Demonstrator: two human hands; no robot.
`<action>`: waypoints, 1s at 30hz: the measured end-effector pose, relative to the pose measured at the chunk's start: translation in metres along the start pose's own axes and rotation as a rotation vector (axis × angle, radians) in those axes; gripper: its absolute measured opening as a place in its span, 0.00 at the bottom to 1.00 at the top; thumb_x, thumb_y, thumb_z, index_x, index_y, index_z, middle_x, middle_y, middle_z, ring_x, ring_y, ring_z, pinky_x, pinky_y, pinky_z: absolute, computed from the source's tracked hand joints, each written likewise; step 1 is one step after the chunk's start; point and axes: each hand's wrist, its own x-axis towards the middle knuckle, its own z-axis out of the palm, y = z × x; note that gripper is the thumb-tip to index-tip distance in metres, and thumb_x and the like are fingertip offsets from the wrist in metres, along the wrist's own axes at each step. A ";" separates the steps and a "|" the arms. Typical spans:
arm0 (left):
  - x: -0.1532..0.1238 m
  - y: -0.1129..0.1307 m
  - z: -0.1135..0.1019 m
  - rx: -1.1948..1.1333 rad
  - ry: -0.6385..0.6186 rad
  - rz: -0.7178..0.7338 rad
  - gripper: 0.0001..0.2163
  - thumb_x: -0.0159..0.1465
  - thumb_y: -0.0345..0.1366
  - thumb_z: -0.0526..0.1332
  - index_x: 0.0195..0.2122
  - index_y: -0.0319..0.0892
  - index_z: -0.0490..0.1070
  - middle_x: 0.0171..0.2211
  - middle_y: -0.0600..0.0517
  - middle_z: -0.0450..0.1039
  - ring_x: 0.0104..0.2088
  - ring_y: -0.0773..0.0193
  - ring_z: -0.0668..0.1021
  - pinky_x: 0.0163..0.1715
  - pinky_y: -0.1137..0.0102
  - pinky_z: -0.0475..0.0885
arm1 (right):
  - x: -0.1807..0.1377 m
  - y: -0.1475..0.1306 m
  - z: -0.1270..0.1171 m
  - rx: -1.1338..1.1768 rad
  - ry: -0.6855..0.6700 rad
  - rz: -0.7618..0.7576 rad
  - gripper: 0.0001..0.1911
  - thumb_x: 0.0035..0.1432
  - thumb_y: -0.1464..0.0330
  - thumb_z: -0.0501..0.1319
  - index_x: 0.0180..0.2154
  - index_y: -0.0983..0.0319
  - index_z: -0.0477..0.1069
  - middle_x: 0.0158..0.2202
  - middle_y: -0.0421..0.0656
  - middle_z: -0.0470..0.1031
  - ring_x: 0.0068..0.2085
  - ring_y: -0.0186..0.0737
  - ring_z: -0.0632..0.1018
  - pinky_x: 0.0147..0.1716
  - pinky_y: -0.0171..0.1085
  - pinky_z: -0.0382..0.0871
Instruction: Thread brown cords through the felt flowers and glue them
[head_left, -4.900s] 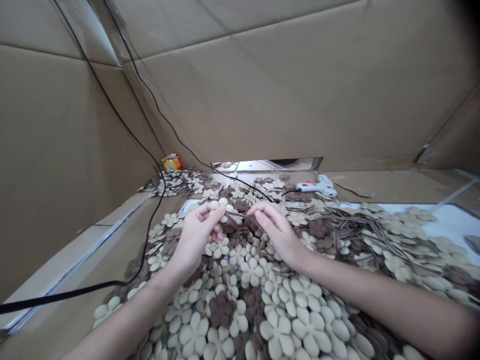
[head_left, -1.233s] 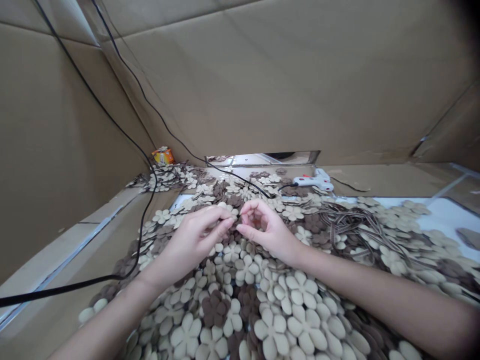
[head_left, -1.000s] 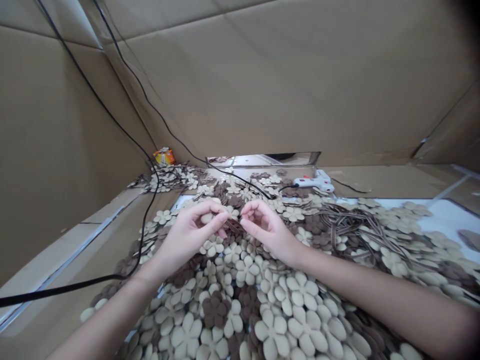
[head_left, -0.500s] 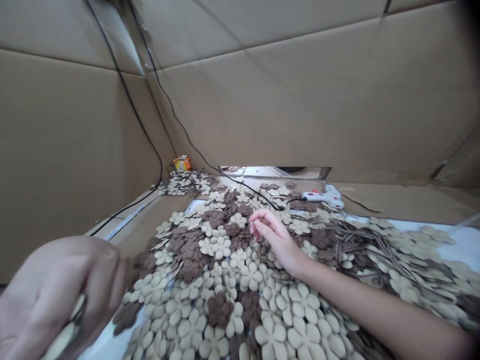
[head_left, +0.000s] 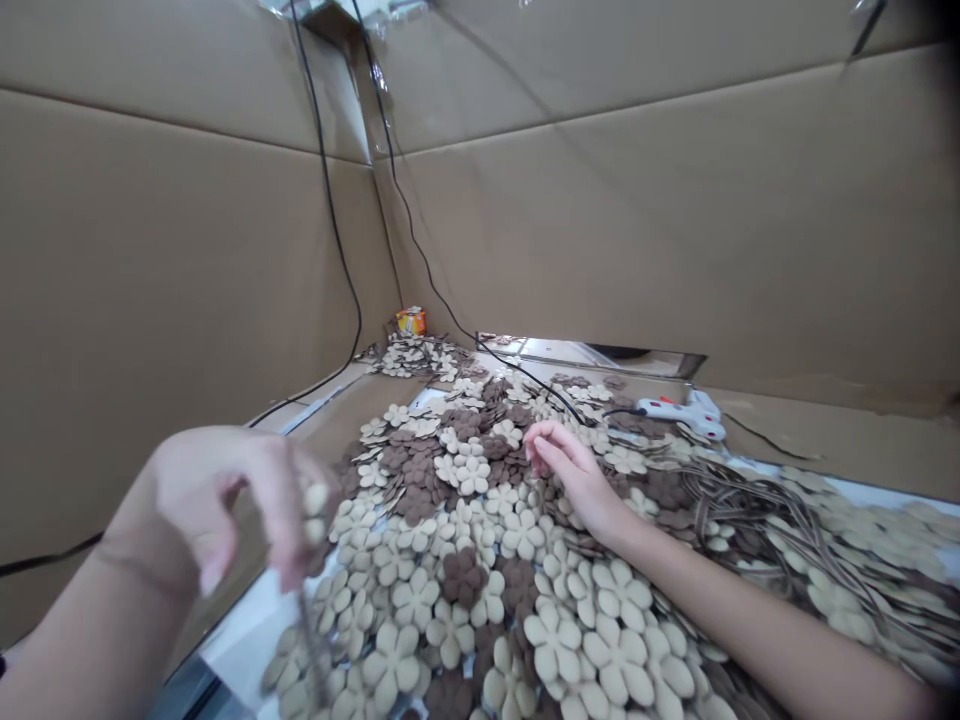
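Beige flower piece (head_left: pixel 315 498): pinched between thumb and fingertips of the left hand (head_left: pixel 225 500), raised above the near-left edge of the heap. Motion blur is noted; the exact finger contact cannot be resolved. A thin dark strip (head_left: pixel 309 640) is seen hanging from the piece, its long axis close to vertical and its lower end among the flowers at the bottom of the view.

Right hand (head_left: pixel 574 475): laid palm-down on the heap of flowers (head_left: pixel 480 600), fingers loosely bent, tips resting on brown and beige pieces. Nothing is seen pinched in it.

Key relation: the held piece lies to the left of the right hand and nearer the camera, well apart from it. The left hand is the nearer of the two by far, being the one that grips it. Between the two hands only the heap is seen.

Surroundings: a tangled ribbon bundle (head_left: pixel 750 500) is recorded just right of the right forearm. A white glue gun (head_left: pixel 686 412) lies beyond it, on its side. Black cables (head_left: pixel 330 200) run down the cardboard walls (head_left: pixel 150 300) onto the bench.

Containers: a small orange box (head_left: pixel 411 320) stands in the far corner, and its contents cannot be seen. The flowers lie loose on the white tabletop (head_left: pixel 240 620), in no tray or bin.
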 end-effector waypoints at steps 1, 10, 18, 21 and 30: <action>0.011 0.008 0.012 -0.001 0.001 -0.003 0.29 0.49 0.67 0.54 0.29 0.45 0.77 0.17 0.52 0.70 0.23 0.61 0.75 0.22 0.72 0.69 | 0.000 0.000 0.000 -0.022 -0.003 -0.002 0.07 0.63 0.63 0.53 0.36 0.59 0.66 0.31 0.38 0.64 0.32 0.33 0.66 0.32 0.33 0.60; 0.078 0.022 0.060 0.029 -0.306 -0.106 0.13 0.65 0.44 0.55 0.38 0.44 0.76 0.38 0.49 0.77 0.40 0.60 0.77 0.41 0.72 0.70 | -0.001 -0.002 0.001 -0.095 -0.020 0.013 0.09 0.63 0.62 0.53 0.38 0.59 0.66 0.31 0.39 0.64 0.32 0.36 0.65 0.33 0.35 0.59; 0.103 0.011 0.080 -0.237 -0.096 -0.137 0.23 0.66 0.40 0.56 0.61 0.47 0.55 0.33 0.51 0.78 0.36 0.61 0.80 0.40 0.68 0.73 | 0.000 -0.001 0.001 -0.052 -0.020 0.037 0.09 0.63 0.62 0.53 0.38 0.59 0.66 0.30 0.38 0.64 0.32 0.35 0.66 0.33 0.34 0.59; 0.107 0.004 0.085 -0.189 0.099 -0.081 0.19 0.65 0.40 0.55 0.57 0.46 0.59 0.30 0.53 0.76 0.30 0.64 0.79 0.35 0.72 0.73 | 0.000 -0.001 0.001 -0.045 -0.020 0.044 0.09 0.63 0.62 0.53 0.38 0.60 0.66 0.30 0.38 0.64 0.33 0.34 0.66 0.33 0.34 0.59; 0.110 -0.016 0.102 -0.135 0.104 0.006 0.18 0.65 0.39 0.56 0.55 0.47 0.60 0.60 0.44 0.57 0.30 0.70 0.79 0.31 0.73 0.76 | -0.001 -0.009 0.000 0.029 -0.017 0.063 0.11 0.64 0.60 0.50 0.39 0.58 0.67 0.32 0.40 0.65 0.34 0.36 0.67 0.35 0.35 0.62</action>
